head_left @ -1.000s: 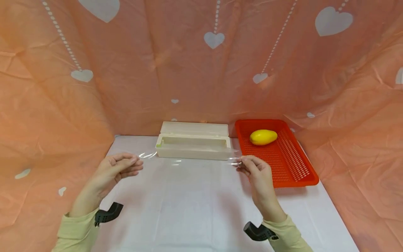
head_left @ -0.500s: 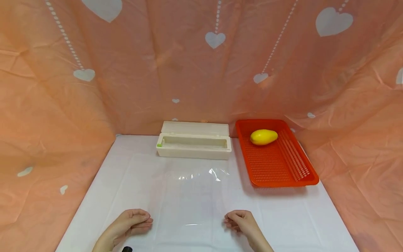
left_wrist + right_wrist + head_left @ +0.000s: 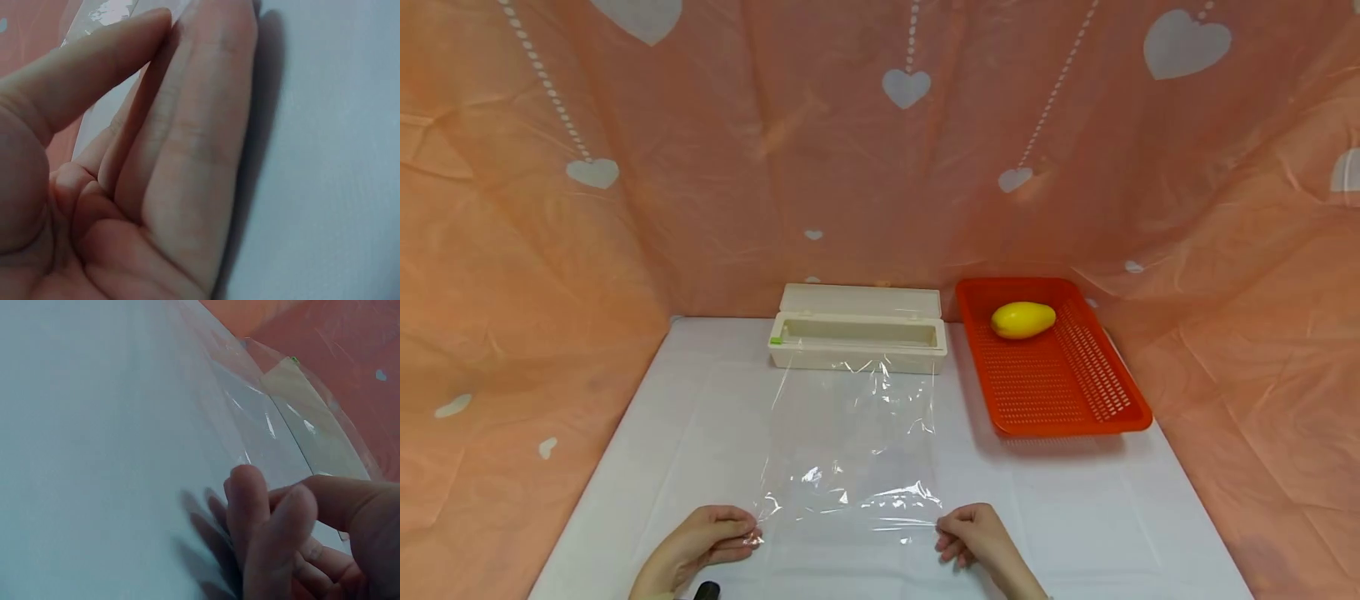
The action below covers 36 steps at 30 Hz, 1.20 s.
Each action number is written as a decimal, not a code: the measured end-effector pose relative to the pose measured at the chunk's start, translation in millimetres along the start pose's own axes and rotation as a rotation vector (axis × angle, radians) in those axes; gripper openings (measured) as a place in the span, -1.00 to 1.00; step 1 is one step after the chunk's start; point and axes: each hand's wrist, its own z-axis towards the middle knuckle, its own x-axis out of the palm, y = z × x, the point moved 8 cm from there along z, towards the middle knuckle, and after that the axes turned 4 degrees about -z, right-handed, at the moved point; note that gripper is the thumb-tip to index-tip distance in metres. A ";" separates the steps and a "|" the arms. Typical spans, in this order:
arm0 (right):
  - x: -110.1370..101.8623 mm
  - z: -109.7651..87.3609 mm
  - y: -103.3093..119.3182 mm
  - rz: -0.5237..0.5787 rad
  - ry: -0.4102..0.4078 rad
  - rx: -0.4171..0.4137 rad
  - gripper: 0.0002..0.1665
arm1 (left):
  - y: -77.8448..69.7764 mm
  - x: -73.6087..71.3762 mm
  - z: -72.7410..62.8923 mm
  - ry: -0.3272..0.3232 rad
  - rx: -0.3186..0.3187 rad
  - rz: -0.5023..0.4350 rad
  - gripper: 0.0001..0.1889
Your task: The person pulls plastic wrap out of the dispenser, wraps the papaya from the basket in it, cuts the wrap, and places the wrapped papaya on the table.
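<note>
A clear sheet of plastic wrap [image 3: 850, 450] stretches from the cream dispenser box [image 3: 861, 300] toward the front of the table. My left hand [image 3: 703, 536] pinches its near left corner between thumb and fingers. At the near right corner, my right hand [image 3: 977, 537] pinches the sheet with thumb and index finger, the other fingers loosely bent. In the left wrist view, the thumb presses toward the fingertips at the film [image 3: 112, 12]. The right wrist view shows the film [image 3: 262, 419] running from the right hand [image 3: 300, 531] to the box [image 3: 319, 437].
To the right of the box stands a red perforated basket [image 3: 1063, 429] with a yellow oval fruit [image 3: 1024, 320] inside. The box lid is raised. A white cloth covers the table [image 3: 1097, 517], and an orange curtain [image 3: 715, 167] with white hearts encloses the back and sides.
Both hands have come from beside the box to the table's front, drawing the wrap out. Over the last half second they hardly move, while the film shows more glossy creases. The basket stays put.
</note>
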 end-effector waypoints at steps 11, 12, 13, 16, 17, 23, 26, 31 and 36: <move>-2.1 0.9 10.7 -0.142 -0.026 -0.053 -0.75 | -2.6 0.6 3.3 0.007 0.012 0.017 -0.76; -3.4 1.2 12.9 -0.164 -0.029 -0.055 -0.74 | -3.8 1.0 3.9 0.000 0.007 0.017 -0.75; -5.3 0.9 15.3 -0.187 -0.029 -0.060 -0.74 | -4.9 1.4 4.5 -0.005 0.004 0.018 -0.75; -10.8 0.5 19.1 -0.250 -0.011 -0.066 -0.70 | -5.6 2.2 3.9 -0.019 -0.003 0.013 -0.72; -12.4 -0.6 21.6 -0.271 0.009 -0.075 -0.68 | -4.7 1.6 3.5 -0.031 -0.010 0.012 -0.70; -23.1 -14.2 74.4 -0.263 0.252 -0.266 -0.68 | 3.4 -3.9 -4.1 -0.090 -0.045 0.011 -0.69; -48.9 -18.3 119.2 -0.246 0.277 -0.410 -0.63 | 4.4 -4.8 -7.2 -0.091 -0.048 0.012 -0.69; -130.2 0.3 174.7 -0.161 0.113 -0.459 -0.54 | 2.2 -3.4 -3.5 -0.075 -0.046 0.009 -0.65; -204.3 44.8 181.1 0.151 0.013 -0.254 -0.34 | 2.0 -2.5 -0.2 -0.058 -0.055 -0.010 -0.69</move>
